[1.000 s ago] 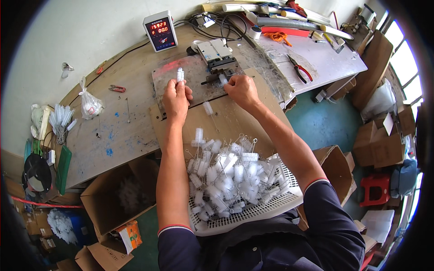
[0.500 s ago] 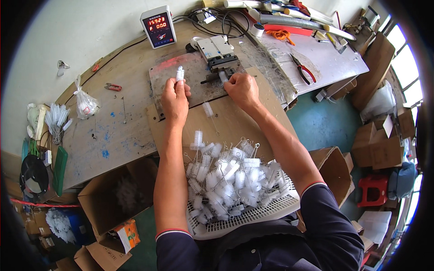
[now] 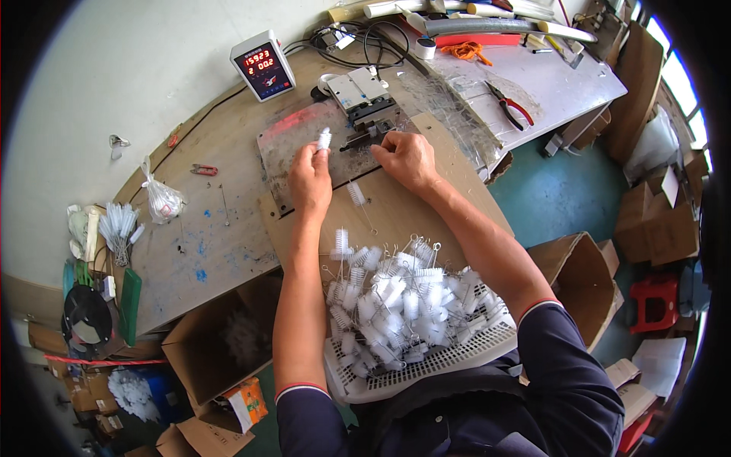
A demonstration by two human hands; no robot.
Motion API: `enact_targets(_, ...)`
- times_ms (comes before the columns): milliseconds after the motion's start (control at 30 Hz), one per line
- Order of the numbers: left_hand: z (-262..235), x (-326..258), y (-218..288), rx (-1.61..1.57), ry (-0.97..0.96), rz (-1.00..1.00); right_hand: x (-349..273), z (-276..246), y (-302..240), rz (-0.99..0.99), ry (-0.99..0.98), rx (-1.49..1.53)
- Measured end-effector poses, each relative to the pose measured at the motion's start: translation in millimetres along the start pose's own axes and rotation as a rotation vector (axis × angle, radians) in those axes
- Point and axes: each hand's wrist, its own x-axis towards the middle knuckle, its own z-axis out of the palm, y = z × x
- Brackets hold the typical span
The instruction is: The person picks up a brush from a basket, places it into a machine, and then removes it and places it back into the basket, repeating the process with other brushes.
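Observation:
My left hand (image 3: pixel 311 181) is closed around a small white-bristled brush (image 3: pixel 324 140), whose bristles stick up above the fingers. My right hand (image 3: pixel 409 160) is closed at the front of a small metal bench machine (image 3: pixel 361 91), its fingers by the dark clamp (image 3: pixel 368 135); whatever they grip is hidden. On the board between my forearms lies a loose white brush with a wire loop (image 3: pixel 356 193). Close to my body, a heap of similar white brushes (image 3: pixel 392 305) fills a white plastic basket (image 3: pixel 426 375).
A digital counter (image 3: pixel 263 65) with red digits stands behind the machine. Red-handled pliers (image 3: pixel 509 105) lie on the right table. At left are a tied plastic bag (image 3: pixel 163 196) and a brush bundle (image 3: pixel 119 228). Open cardboard boxes (image 3: pixel 199 346) stand below the table edge.
My right hand has turned slightly at the clamp, and the white piece seen there before no longer shows. The counter's display has changed. The whole view has shifted a little.

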Motion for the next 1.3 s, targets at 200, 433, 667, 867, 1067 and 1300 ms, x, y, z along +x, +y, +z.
enact_targets(200, 6.3, 15.5, 24.2, 0.022, -0.188, -0.213, -8.7, -11.9, -3.5, -0.356, -0.411, -0.019)
enact_targets(433, 27.7, 24.3, 16.7, 0.031, -0.121, -0.081, -25.6, -11.3, -27.3, -0.458, -0.588, -0.292)
enact_targets(667, 30.2, 21.9, 7.3, 0.047, -0.144, 0.114, -16.2, -16.4, -15.8, -0.239, -0.545, -0.058)
enact_targets(867, 34.4, 18.9, 6.6, 0.131, -0.076, 0.246, -2.5, -23.9, 12.8, -0.026, -0.099, -0.115)
enact_targets(1067, 32.0, 12.8, 16.2, 0.311, -0.149, 0.244, -5.2, -19.5, 13.7, -0.016, -0.033, -0.115)
enact_targets(1300, 28.0, 11.2, 28.3, 0.572, -0.274, 0.239, -7.8, -14.0, 13.5, -0.078, 0.005, -0.096)
